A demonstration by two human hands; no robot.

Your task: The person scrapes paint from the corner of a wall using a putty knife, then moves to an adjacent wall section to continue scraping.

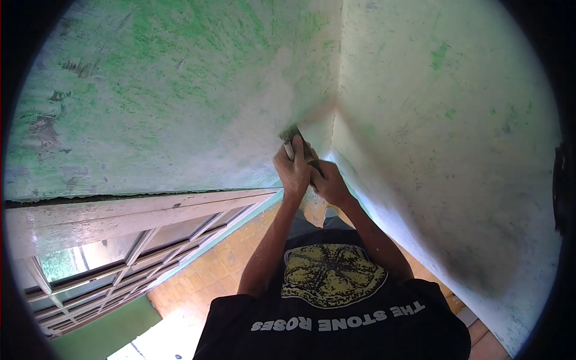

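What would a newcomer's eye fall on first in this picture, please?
First, the left hand and right hand, clasped together around a scraper pressed into the corner where the two walls meet, mid-frame. Next come the patchy green paint mottling those walls and the weathered, paned wooden frame at lower left.

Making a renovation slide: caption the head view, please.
Left hand and right hand hold a small tool at the corner of two green-flecked walls.
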